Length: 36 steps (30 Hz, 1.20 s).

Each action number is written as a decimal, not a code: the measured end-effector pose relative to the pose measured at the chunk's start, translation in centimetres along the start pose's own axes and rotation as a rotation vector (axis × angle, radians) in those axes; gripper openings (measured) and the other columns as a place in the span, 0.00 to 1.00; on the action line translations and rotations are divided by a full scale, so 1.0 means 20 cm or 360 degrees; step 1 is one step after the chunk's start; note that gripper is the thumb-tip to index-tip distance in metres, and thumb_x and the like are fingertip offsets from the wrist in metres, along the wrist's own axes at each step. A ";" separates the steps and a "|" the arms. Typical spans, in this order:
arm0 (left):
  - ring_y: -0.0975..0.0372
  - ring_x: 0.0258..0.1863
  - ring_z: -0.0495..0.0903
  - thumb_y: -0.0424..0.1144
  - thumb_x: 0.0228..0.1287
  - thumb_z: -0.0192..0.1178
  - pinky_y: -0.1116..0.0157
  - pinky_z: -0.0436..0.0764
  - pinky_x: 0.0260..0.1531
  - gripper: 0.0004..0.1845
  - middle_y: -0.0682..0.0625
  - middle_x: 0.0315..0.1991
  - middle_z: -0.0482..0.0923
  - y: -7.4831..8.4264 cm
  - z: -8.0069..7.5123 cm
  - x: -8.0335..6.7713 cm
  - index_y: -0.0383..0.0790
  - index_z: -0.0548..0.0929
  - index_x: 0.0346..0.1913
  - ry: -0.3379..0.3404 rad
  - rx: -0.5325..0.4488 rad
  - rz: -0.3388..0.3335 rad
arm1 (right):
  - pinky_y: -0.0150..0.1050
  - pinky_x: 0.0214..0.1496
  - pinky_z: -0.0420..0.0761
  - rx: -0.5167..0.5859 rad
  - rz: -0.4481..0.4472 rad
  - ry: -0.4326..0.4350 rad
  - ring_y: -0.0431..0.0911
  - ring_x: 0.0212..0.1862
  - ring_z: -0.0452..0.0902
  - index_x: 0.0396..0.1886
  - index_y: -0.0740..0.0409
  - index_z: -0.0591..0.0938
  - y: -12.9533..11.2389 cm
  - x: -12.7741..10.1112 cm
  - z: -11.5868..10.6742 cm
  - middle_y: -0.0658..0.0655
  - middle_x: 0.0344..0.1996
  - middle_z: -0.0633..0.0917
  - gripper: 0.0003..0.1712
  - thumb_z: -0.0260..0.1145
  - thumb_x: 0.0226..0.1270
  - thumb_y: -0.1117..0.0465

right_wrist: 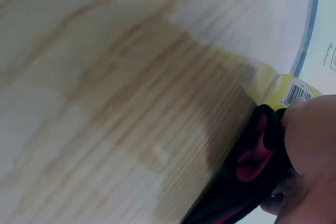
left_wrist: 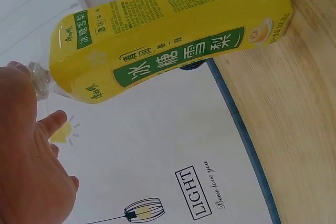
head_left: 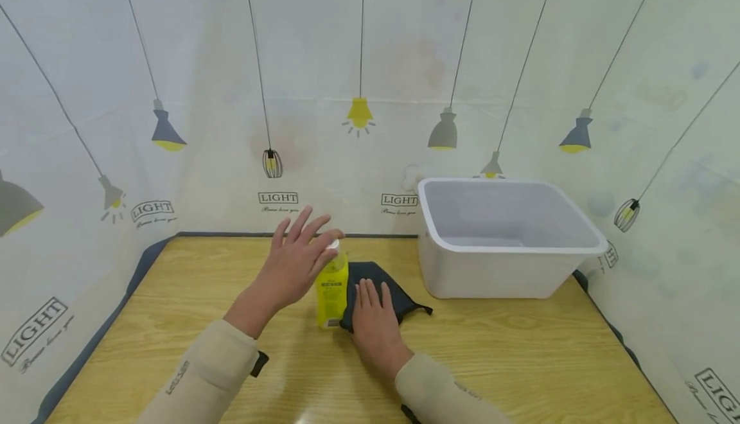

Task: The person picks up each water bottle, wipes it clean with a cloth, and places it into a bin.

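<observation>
A yellow drink bottle (head_left: 331, 292) with a green label stands upright on the wooden table (head_left: 520, 360). My left hand (head_left: 300, 247) is open with its fingers spread, right at the bottle's white cap (head_left: 333, 244). The left wrist view shows the bottle (left_wrist: 173, 40) close up, its cap (left_wrist: 38, 80) against my left hand (left_wrist: 31, 161). Just right of the bottle lies a dark cloth (head_left: 405, 299). My right hand (head_left: 372, 305) rests flat on it with straight fingers. In the right wrist view the cloth (right_wrist: 252, 171) shows red inside, beneath my right hand (right_wrist: 310, 140) and beside the bottle's base (right_wrist: 286, 90).
A white plastic tub (head_left: 491, 276) stands at the back right of the table, open side up. White sheets printed with hanging lamps (head_left: 358, 115) wall in the table on three sides. Bare wood lies in front and to the left.
</observation>
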<state>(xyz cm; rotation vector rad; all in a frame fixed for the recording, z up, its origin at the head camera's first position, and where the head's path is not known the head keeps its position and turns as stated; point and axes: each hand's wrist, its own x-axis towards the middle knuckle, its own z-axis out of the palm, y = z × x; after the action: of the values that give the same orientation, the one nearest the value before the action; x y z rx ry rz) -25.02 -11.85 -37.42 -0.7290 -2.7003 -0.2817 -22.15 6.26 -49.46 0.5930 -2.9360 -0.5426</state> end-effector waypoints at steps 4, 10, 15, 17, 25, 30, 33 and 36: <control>0.50 0.79 0.40 0.55 0.78 0.39 0.41 0.44 0.73 0.21 0.51 0.76 0.56 0.00 0.00 0.00 0.61 0.70 0.67 0.0003 -0.0005 0.0007 | 0.56 0.77 0.54 -0.0027 0.0010 0.0015 0.50 0.78 0.53 0.74 0.58 0.63 0.00 0.00 0.02 0.58 0.76 0.60 0.43 0.56 0.69 0.36; 0.50 0.79 0.41 0.55 0.78 0.39 0.41 0.45 0.72 0.21 0.51 0.76 0.57 0.00 0.01 0.00 0.60 0.70 0.67 0.0020 -0.0008 0.0016 | 0.56 0.77 0.53 0.0078 0.0032 -0.0016 0.50 0.78 0.52 0.75 0.58 0.61 0.01 -0.01 0.01 0.58 0.76 0.59 0.44 0.56 0.69 0.36; 0.51 0.79 0.41 0.56 0.78 0.38 0.41 0.45 0.72 0.21 0.51 0.76 0.57 0.00 0.01 0.00 0.60 0.70 0.66 0.0011 -0.0010 0.0013 | 0.57 0.78 0.51 0.0228 0.0062 -0.0037 0.50 0.78 0.53 0.75 0.60 0.60 0.02 0.01 -0.03 0.58 0.75 0.61 0.42 0.52 0.73 0.37; 0.50 0.79 0.41 0.55 0.78 0.39 0.40 0.45 0.72 0.21 0.51 0.76 0.57 0.00 0.02 0.00 0.60 0.70 0.66 0.0017 -0.0007 0.0018 | 0.56 0.78 0.50 0.0299 0.0083 -0.0019 0.50 0.77 0.54 0.75 0.61 0.61 0.03 0.01 -0.05 0.58 0.75 0.62 0.41 0.49 0.74 0.37; 0.50 0.79 0.42 0.55 0.77 0.40 0.40 0.46 0.72 0.20 0.50 0.75 0.57 -0.01 0.02 0.00 0.60 0.70 0.66 0.0045 -0.0008 0.0022 | 0.55 0.78 0.50 0.0529 0.0168 0.0086 0.48 0.76 0.57 0.75 0.60 0.61 0.08 0.03 -0.20 0.57 0.74 0.64 0.41 0.43 0.76 0.36; 0.51 0.79 0.41 0.55 0.77 0.40 0.40 0.45 0.72 0.21 0.50 0.75 0.57 -0.01 0.02 0.00 0.60 0.70 0.66 0.0029 -0.0014 0.0015 | 0.56 0.78 0.49 0.0708 0.0225 0.0112 0.49 0.76 0.58 0.75 0.60 0.60 0.10 0.05 -0.28 0.57 0.74 0.64 0.41 0.42 0.76 0.36; 0.50 0.79 0.40 0.55 0.77 0.40 0.40 0.45 0.72 0.21 0.50 0.75 0.58 -0.01 0.01 0.00 0.60 0.69 0.67 0.0021 -0.0009 0.0015 | 0.56 0.78 0.49 0.0725 0.0239 0.0119 0.49 0.76 0.57 0.75 0.59 0.59 0.12 0.05 -0.32 0.57 0.74 0.64 0.41 0.42 0.76 0.36; 0.50 0.79 0.41 0.55 0.77 0.40 0.40 0.45 0.72 0.21 0.49 0.75 0.58 -0.01 0.01 0.00 0.60 0.69 0.67 0.0018 -0.0011 0.0012 | 0.55 0.79 0.48 0.0709 0.0242 0.0139 0.49 0.77 0.56 0.76 0.59 0.59 0.13 0.05 -0.35 0.57 0.75 0.62 0.41 0.43 0.76 0.36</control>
<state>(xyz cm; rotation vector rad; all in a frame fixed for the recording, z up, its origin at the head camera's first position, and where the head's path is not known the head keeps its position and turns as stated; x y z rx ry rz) -25.16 -12.03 -37.63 -0.7373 -2.6866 -0.2929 -22.81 5.96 -41.94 0.4086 -2.9904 0.1569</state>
